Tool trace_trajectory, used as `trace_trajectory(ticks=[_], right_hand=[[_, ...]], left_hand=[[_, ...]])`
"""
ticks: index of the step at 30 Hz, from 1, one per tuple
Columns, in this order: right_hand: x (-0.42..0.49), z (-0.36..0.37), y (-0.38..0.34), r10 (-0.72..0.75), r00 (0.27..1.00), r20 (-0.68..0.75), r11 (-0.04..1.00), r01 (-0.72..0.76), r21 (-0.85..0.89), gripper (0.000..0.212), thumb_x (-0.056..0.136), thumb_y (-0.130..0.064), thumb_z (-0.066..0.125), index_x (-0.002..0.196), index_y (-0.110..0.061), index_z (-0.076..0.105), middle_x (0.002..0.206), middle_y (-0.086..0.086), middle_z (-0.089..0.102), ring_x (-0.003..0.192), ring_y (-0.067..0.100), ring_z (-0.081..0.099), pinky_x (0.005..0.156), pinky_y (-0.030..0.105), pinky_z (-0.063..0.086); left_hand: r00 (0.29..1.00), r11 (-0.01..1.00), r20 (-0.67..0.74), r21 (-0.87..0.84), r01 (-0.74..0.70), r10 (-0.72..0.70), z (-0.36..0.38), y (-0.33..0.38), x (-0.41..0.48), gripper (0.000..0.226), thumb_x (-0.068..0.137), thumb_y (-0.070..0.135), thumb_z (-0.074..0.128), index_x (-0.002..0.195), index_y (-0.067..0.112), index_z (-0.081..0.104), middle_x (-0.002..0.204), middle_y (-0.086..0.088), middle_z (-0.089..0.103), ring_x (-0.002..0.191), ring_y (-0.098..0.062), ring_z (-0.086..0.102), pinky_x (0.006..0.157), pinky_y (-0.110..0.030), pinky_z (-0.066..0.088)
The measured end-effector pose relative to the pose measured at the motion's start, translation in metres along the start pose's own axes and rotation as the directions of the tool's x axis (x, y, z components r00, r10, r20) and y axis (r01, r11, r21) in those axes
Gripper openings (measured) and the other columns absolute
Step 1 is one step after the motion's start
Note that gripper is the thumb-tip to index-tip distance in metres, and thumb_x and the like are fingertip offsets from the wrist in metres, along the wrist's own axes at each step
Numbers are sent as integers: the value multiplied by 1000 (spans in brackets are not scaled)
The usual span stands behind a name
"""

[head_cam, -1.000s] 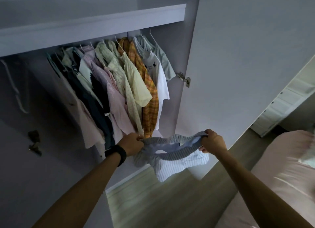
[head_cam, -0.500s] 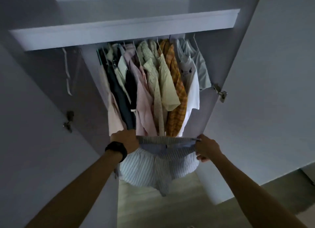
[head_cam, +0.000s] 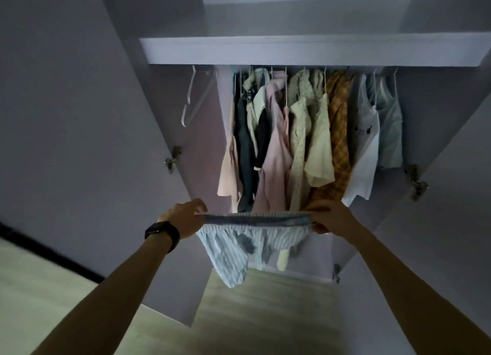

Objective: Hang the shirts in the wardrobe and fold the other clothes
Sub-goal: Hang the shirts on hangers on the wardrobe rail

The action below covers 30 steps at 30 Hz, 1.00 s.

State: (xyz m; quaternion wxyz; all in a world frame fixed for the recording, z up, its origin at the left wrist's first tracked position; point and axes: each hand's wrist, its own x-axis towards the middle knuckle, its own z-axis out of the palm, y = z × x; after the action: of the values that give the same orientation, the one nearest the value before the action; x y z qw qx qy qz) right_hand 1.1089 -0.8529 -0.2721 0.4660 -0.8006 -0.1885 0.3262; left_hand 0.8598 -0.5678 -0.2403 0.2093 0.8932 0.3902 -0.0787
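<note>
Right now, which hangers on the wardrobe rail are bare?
The white hangers at the far left, hanging by themselves. Those to their right all carry clothes.
</note>
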Motion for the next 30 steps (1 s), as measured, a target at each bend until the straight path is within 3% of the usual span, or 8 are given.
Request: trace_trajectory(ticks=[4,7,10,12,16,20,25,30], right_hand=[[3,-2,-18,-11,998,67,984,-1,176,14,91,10,59,89,0,69,78,12,67,73,26,66,58,25,56],[5,3,-29,-56,982,180,975,15,222,17,89,15,58,88,2,68,81,5,72,87,22,67,67,22,56],[1,8,-47,-166,956,241,986,168,15,30,84,9,69,101,-16,71,98,-1,75,94,11,69,80,23,53],[2,13,-53,-270,950,158,938,297,-178,27,85,-4,77,96,-27,66,96,-8,71,90,4,65,75,16,50],[8,20,-56,-334,942,-11,935,330,-134,6,92,-23,73,97,-23,72,91,-1,76,83,23,71,73,35,58],[9,25,-62,-365,926,-97,921,344,-182,10,93,-27,71,85,-32,69,75,-13,72,67,7,67,65,29,51],[7,47,-74,-408,892,-195,892,345,-291,10,92,-31,71,86,-30,62,74,-16,70,67,-4,64,65,21,44],[17,66,-86,-464,876,-130,852,401,-336,9,87,-29,77,84,-25,70,73,-10,72,72,3,67,71,28,54]], left_hand=[[997,926,71,-378,-6,36,-19,-15,-15,21,100,22,51,94,28,71,100,0,69,92,-22,65,84,-32,54],[998,729,53,-683,58,-30,-33,-16,-26,18,92,34,59,89,21,71,74,2,65,71,-20,59,68,-29,50],[983,540,171,-835,109,64,-45,-25,-27,50,81,59,71,113,20,70,100,2,75,96,-21,68,92,-36,51],[959,525,230,-844,112,166,-55,-33,-29,48,87,56,67,120,21,68,109,3,73,98,-15,65,90,-30,50],[957,634,219,-771,50,192,-71,-38,-32,17,86,32,76,71,24,72,65,2,40,57,-9,40,58,-23,37],[997,713,-4,-699,-58,76,-79,-52,-26,20,76,34,86,84,18,77,75,0,72,71,-12,66,70,-26,54],[925,910,-375,-363,-203,57,-89,-57,-17,23,85,47,74,93,26,74,86,10,71,84,-10,66,78,-24,49],[868,989,-478,10,-148,134,-107,-47,-16,27,98,50,46,104,30,63,101,3,68,92,-29,64,76,-37,52]])
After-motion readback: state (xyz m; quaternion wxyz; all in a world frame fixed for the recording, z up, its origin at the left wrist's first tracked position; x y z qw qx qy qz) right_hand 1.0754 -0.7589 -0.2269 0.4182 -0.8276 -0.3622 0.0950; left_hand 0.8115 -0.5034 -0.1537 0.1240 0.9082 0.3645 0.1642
